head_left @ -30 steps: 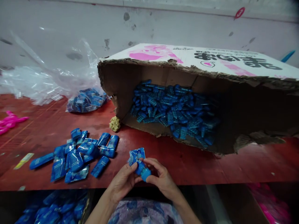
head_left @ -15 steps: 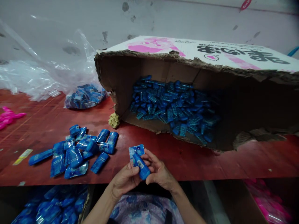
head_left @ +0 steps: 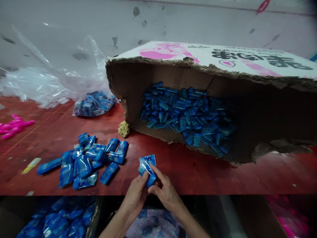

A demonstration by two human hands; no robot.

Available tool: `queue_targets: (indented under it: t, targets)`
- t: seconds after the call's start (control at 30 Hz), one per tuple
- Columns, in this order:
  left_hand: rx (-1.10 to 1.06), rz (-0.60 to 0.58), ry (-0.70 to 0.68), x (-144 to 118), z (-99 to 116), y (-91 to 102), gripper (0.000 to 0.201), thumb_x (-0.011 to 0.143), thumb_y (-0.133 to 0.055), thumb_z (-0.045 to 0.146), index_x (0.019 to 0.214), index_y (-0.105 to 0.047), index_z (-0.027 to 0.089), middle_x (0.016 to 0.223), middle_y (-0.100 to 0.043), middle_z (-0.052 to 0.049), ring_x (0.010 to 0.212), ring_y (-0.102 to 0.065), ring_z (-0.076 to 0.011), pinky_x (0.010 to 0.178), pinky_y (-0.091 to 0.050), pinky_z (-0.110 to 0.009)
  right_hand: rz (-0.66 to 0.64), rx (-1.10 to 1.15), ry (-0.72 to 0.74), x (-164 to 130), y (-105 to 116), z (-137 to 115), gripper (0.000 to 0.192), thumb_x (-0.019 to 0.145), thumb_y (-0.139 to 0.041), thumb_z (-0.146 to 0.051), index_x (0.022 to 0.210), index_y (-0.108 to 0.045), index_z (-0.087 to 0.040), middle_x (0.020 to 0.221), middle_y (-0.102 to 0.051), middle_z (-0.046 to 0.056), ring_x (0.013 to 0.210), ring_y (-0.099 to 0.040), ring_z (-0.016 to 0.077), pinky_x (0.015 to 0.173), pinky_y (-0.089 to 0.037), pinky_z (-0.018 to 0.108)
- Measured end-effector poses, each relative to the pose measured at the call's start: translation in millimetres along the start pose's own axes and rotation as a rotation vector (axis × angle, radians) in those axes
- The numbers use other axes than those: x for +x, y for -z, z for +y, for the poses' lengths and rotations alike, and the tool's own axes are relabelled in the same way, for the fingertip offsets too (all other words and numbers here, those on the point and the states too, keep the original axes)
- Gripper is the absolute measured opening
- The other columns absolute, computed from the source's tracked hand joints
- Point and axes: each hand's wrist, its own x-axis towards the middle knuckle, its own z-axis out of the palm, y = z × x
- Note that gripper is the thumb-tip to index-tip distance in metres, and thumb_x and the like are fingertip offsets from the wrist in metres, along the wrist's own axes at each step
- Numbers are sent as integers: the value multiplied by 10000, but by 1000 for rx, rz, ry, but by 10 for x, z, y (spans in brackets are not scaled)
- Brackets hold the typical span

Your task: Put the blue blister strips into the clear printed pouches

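Just above the table's front edge, both hands are on a small blue packet [head_left: 148, 162] with a shiny, clear-looking front. My left hand [head_left: 135, 191] grips its lower left side, thumb on top. My right hand [head_left: 165, 191] closes on the right side, index finger laid along the edge and thumb at the bottom end. A rounded blue end shows between the thumbs; whether it is inside the packet I cannot tell. Left of my hands lies a loose pile of similar blue packets [head_left: 84, 167], some flat, some bulging.
A torn-edged cardboard box [head_left: 141, 71] lies on its side, holding many small blue pieces [head_left: 183, 109]. Clear plastic bags [head_left: 37, 86] and a bag of blue packets [head_left: 95, 104] are at back left. Pink pieces [head_left: 15, 125] lie far left. Below the red table [head_left: 198, 178] are more blue packets [head_left: 61, 219].
The barcode on the blue piece in my hands no longer shows; a glossy surface faces up. My right fingers have moved onto the packet's edge. The view has shifted slightly.
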Motion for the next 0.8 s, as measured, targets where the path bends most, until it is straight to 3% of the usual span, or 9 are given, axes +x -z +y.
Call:
queue_targets:
  t: [0.07,0.13,0.2,0.27,0.33,0.43,0.53,0.63,0.8]
  targets:
    - [265,184,-231,-19,241,124,347,611,-685,408,842,-659,150,746,-685,-46,701,-606,-180,678,-447,-268,12,-81,33,8,22,-20,557,748,-632,-342,1269,-440,-296,1136,-582,43,989,-546,220,885,-421,352]
    - [624,497,-448,-47,520,309,518,569,-713,392,1027,-611,173,753,-677,-47,771,-608,-233,711,-436,-303,42,-116,32,12,50,-33,451,783,-583,-265,1223,-486,-302,1093,-596,31,958,-555,197,872,-432,340]
    - [1003,806,-519,-70,750,497,712,611,-659,448,1232,-475,153,704,-662,-87,765,-609,-315,698,-429,-394,46,-151,19,14,71,-35,367,800,-544,-220,1158,-536,-300,1017,-616,16,883,-575,175,834,-452,317]
    - [1357,977,-581,-56,866,629,703,703,-539,490,1284,-416,112,795,-659,-171,824,-593,-380,708,-412,-464,33,-206,27,20,76,-26,323,808,-528,-208,1118,-560,-292,966,-624,10,827,-584,164,804,-464,301]
    - [1609,945,-731,24,856,682,613,782,-428,459,1269,-431,86,1008,-620,-240,990,-535,-397,792,-383,-485,48,-306,81,47,67,-8,304,827,-500,-200,1114,-561,-278,972,-621,21,851,-578,173,811,-459,308]
    - [1821,670,-963,246,705,665,518,817,-399,394,1247,-465,112,1278,-482,-215,1232,-335,-360,959,-259,-483,102,-550,193,160,37,24,335,838,-466,-159,1153,-536,-251,1079,-590,60,996,-520,215,879,-417,362]
    - [1968,459,-997,474,598,681,463,810,-425,384,1199,-525,154,1325,-448,-188,1282,-246,-358,1004,-122,-541,91,-797,210,338,19,40,404,818,-501,-147,1210,-487,-247,1196,-533,76,1080,-451,258,888,-391,411]
    - [2040,485,-946,583,649,816,428,819,-411,383,1149,-565,159,1281,-489,-202,1266,-270,-366,993,-70,-583,67,-951,187,488,24,47,390,823,-517,-171,1201,-488,-263,1204,-529,73,1079,-438,269,848,-392,414]
    - [2105,601,-856,533,841,1073,432,820,-387,419,1129,-576,182,1257,-508,-185,1237,-295,-380,958,-119,-616,130,-1070,179,521,6,141,179,832,-539,-218,987,-604,-280,1024,-601,49,937,-485,231,752,-371,346]
